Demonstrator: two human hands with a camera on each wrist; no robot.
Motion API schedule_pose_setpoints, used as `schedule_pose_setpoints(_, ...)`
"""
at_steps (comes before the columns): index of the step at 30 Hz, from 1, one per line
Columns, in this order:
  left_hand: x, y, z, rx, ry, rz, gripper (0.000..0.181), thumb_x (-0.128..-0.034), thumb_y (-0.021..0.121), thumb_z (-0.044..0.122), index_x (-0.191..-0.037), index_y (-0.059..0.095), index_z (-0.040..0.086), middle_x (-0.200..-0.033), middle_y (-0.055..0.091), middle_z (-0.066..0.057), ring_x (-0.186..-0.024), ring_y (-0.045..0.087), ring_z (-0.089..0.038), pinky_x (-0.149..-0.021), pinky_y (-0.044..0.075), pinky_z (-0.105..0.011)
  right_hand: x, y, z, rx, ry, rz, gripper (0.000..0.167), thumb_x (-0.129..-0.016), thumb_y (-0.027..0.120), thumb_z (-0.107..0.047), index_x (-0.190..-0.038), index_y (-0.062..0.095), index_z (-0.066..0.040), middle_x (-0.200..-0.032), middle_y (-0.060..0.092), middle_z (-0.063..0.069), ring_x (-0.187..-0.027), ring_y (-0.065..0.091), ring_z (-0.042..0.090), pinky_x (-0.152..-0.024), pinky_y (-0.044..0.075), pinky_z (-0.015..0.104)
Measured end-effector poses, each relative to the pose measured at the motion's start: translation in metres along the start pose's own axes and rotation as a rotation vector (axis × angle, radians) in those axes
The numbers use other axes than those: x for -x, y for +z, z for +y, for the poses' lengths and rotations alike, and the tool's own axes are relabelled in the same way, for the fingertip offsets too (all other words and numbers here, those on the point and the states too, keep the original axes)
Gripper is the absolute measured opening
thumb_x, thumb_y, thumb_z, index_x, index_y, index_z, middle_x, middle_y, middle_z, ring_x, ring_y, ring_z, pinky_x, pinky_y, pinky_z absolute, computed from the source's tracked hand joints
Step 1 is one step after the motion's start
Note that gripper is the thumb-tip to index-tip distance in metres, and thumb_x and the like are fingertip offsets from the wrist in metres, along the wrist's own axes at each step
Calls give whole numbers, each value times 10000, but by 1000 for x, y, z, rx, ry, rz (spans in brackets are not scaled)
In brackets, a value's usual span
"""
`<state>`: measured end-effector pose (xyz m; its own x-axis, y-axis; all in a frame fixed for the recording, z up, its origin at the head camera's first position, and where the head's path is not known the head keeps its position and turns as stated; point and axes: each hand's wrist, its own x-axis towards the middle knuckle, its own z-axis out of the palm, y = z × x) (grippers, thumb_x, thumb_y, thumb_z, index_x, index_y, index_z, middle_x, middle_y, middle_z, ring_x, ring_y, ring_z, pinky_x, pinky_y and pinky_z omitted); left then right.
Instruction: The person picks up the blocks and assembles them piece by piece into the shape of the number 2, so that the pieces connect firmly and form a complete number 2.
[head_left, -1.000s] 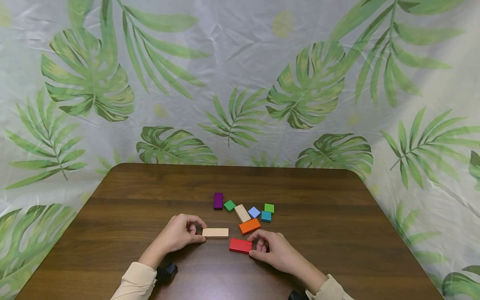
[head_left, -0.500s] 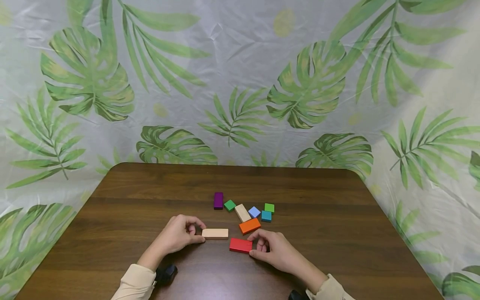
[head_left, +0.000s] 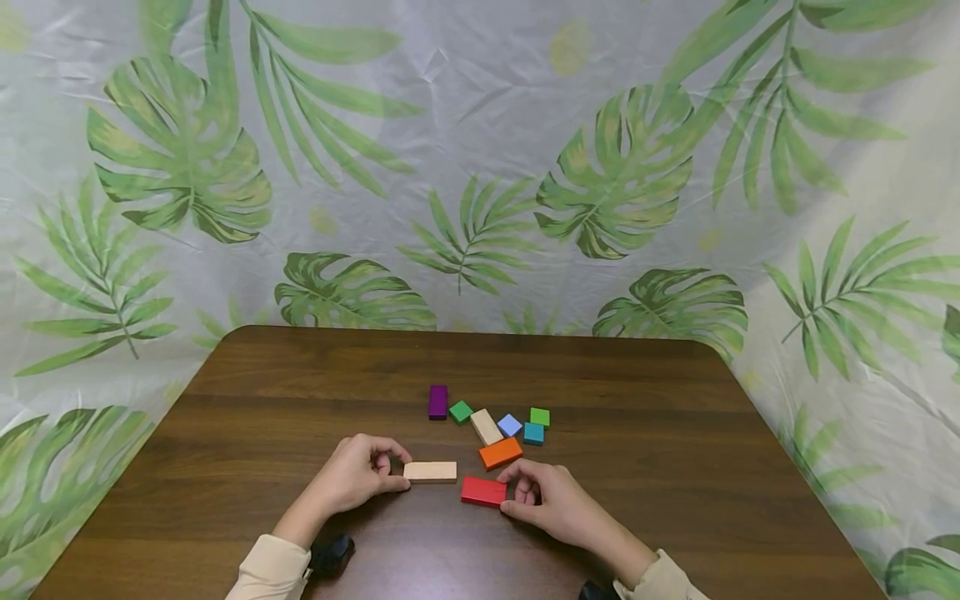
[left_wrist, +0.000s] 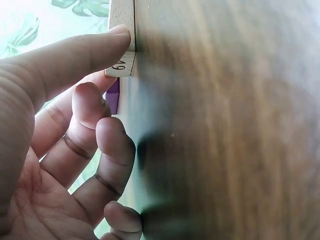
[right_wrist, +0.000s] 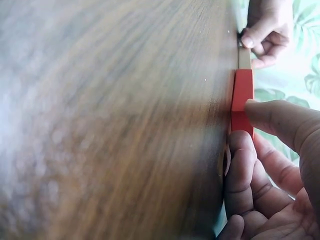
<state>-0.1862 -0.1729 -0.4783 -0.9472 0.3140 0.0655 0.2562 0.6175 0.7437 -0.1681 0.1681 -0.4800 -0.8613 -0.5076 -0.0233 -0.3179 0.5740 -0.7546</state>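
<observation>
My left hand [head_left: 352, 475] pinches the left end of a pale wooden block [head_left: 431, 472] between thumb and forefinger. Dark marks show on that block's end face [left_wrist: 119, 66] in the left wrist view, and the other fingers curl loosely below. Just to the right and a little nearer lies a red block [head_left: 483, 492], flat on the table. Its right end is pinched by the thumb and forefinger of my right hand [head_left: 551, 502]. A small gap separates the two held blocks in the head view.
Behind the hands on the brown table [head_left: 630, 400] lie an orange block [head_left: 501, 453], another pale block [head_left: 486, 427], a purple block [head_left: 438, 402], a green block [head_left: 461, 412], a light blue block [head_left: 510, 425], a teal block [head_left: 533, 432] and a lime block [head_left: 540, 417].
My left hand and the pale block have shifted slightly toward the near side of the table. The right hand and the red block look almost still.
</observation>
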Motion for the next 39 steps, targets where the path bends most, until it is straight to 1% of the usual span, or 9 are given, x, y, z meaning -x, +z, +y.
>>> schedule_pose_setpoints(9,2,2,-2,15,1,-1,211,-800,957,180,-944,803,161,-623,486,105,-558,396,12,-560,350,-202,1,-1,0,3,-4,3,256,-956,823,-240,-1165,729,-127,-794,602,-76,-668,509,3,-613,434,206)
schedule_pose_setpoints(18,5,3,-2,17,2,-1,198,-807,953,183,-937,803,172,-626,478,108,-564,393,13,-571,351,-203,1,-5,0,15,-5,1,235,-963,811,-216,-1164,733,-122,-786,600,-84,-669,508,2,-615,430,199)
schedule_pose_setpoints(28,8,4,4,26,-28,-29,173,-829,937,166,-941,807,185,-619,485,101,-560,388,1,-574,351,-195,0,-8,2,31,-8,3,234,-967,814,-216,-1164,736,-117,-787,594,-80,-676,510,8,-614,430,199)
schedule_pose_setpoints(33,10,5,8,32,-20,-35,182,-823,941,173,-950,811,177,-615,485,101,-553,383,1,-562,342,-193,-1,-9,3,37,-14,4,233,-967,815,-213,-1165,737,-118,-789,593,-84,-677,506,4,-615,432,200)
schedule_pose_setpoints(39,12,8,11,40,7,-42,198,-813,951,190,-952,811,174,-615,483,103,-549,383,13,-554,334,-194,-3,-8,2,38,-9,-2,234,-967,813,-205,-1171,739,-118,-792,598,-84,-678,505,4,-618,433,199)
